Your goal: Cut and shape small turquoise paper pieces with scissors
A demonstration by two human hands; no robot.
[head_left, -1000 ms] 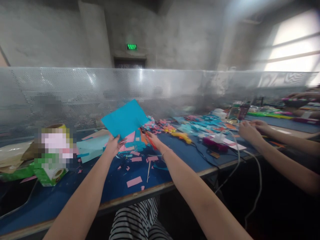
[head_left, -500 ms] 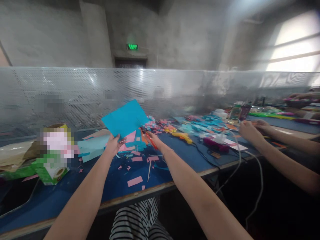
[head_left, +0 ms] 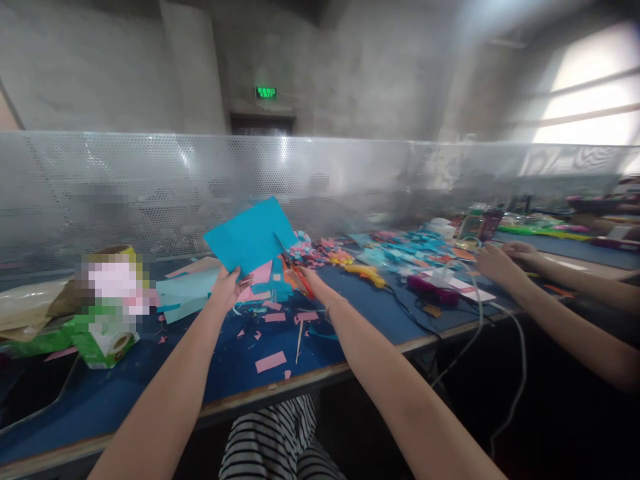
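Observation:
My left hand [head_left: 230, 288] pinches the lower edge of a bright blue sheet of paper [head_left: 247, 233], raised at a slant above the table. Orange-handled scissors [head_left: 301, 280] are in my right hand [head_left: 311, 283], with a dark blade lying across the right part of the sheet. Whether the blade is cutting through the paper I cannot tell. Beneath the hands are pink and blue paper pieces [head_left: 270, 318] and a light blue sheet [head_left: 187, 297]. A thin stick [head_left: 299, 342] lies nearer the table edge beside a pink rectangle [head_left: 271, 362].
A yellow glue gun [head_left: 366, 275] with a black cord lies to the right, near heaped blue paper pieces [head_left: 410, 247]. Another person's hands [head_left: 500, 263] work farther right behind a white cable [head_left: 480, 313]. On the left stands a green box [head_left: 107, 340]; a perforated screen [head_left: 175, 193] runs behind.
The scissors' blade now shows more clearly across the blue sheet, and the handles look more spread. The sheet and my left hand have barely shifted.

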